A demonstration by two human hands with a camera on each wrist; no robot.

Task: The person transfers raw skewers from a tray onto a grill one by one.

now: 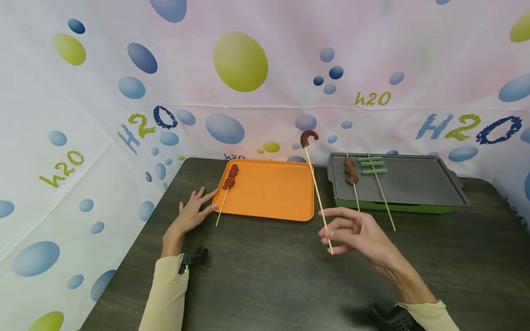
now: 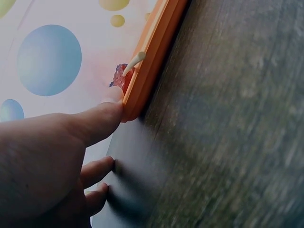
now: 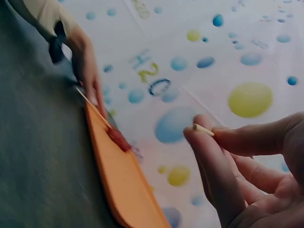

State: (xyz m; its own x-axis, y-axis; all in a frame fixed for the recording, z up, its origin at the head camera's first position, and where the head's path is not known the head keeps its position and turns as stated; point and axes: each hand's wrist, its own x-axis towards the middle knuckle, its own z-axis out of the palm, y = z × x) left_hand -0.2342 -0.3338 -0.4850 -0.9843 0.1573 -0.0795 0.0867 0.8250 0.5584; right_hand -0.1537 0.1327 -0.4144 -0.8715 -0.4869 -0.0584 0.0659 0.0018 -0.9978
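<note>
My right hand (image 1: 364,236) pinches the lower part of a thin wooden skewer (image 1: 313,182), held up above the table. A dark red, curled piece (image 1: 308,137) sits on the skewer's top end. In the right wrist view, the stick's butt end shows between thumb and fingers. My left hand (image 1: 192,214), fingers spread, touches the left edge of an orange tray (image 1: 273,193). On that tray's left side lies a skewer of red meat chunks (image 1: 231,177), its stick reaching past the front rim. The left wrist view shows the thumb against the tray's corner.
Right of the tray stands a grey grill plate (image 1: 418,179) on a green base (image 1: 397,207). On it lie a skewer of browned meat (image 1: 350,171) and one of green sticks (image 1: 374,171), both stick ends jutting over the front. A patterned curtain (image 1: 290,59) hangs behind the dark table (image 1: 265,276).
</note>
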